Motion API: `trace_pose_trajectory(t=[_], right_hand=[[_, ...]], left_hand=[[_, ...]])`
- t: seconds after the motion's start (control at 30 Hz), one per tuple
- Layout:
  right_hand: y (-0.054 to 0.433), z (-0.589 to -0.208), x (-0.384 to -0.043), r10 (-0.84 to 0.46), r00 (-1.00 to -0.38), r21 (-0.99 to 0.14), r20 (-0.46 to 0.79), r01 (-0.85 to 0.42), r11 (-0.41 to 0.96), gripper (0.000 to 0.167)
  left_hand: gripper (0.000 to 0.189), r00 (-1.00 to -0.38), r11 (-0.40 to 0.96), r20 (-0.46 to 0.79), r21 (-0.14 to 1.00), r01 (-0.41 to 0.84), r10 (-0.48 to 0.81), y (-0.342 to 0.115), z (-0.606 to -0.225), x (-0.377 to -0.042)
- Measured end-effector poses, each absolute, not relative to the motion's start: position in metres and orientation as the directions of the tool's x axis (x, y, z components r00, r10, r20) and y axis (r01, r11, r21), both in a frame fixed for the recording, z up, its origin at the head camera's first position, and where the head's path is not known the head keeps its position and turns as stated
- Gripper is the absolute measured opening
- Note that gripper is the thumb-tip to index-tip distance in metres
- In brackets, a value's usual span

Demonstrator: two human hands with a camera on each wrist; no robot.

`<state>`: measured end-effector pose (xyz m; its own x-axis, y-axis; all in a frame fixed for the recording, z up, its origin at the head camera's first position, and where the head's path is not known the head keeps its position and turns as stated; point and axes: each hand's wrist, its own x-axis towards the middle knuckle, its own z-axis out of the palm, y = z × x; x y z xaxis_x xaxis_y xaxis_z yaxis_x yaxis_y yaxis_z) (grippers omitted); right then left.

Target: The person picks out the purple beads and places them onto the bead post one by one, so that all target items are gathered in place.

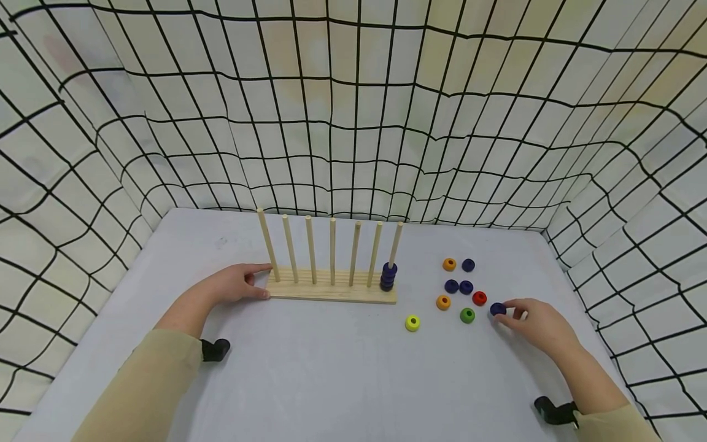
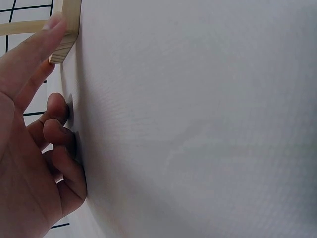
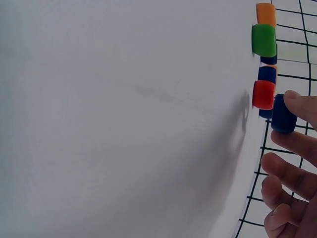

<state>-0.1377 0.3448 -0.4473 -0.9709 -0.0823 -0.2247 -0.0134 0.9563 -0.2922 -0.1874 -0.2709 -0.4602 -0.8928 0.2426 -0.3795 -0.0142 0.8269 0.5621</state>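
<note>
A wooden peg stand (image 1: pixel 331 293) with a row of upright pegs stands on the table. Several dark blue beads (image 1: pixel 388 277) are stacked on its rightmost peg; the other pegs carry none. With thumb and index finger, my left hand (image 1: pixel 239 283) holds the left end of the base; its other fingers curl near the tabletop in the left wrist view. Over on the right, my right hand (image 1: pixel 540 324) pinches a dark blue bead (image 3: pixel 284 114) between thumb and index finger. That bead appears raised off the table in the right wrist view.
Loose beads lie right of the stand: a yellow bead (image 1: pixel 412 323), a green bead (image 1: pixel 467 315), a red bead (image 1: pixel 479 298), two orange ones and several dark blue ones. Black netting (image 1: pixel 353 123) surrounds the white table (image 1: pixel 331 374) at the back and sides.
</note>
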Motion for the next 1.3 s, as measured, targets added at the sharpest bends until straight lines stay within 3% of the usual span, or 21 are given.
trace_pose_trajectory(t=[1.3], right_hand=[[0.318,-0.432,-0.157,-0.128,-0.981,-0.335,-0.148,-0.072,0.939,0.055]], left_hand=[[0.078,-0.892,0.834,-0.387,0.552,-0.020,0.235,-0.270,-0.458,-0.187]])
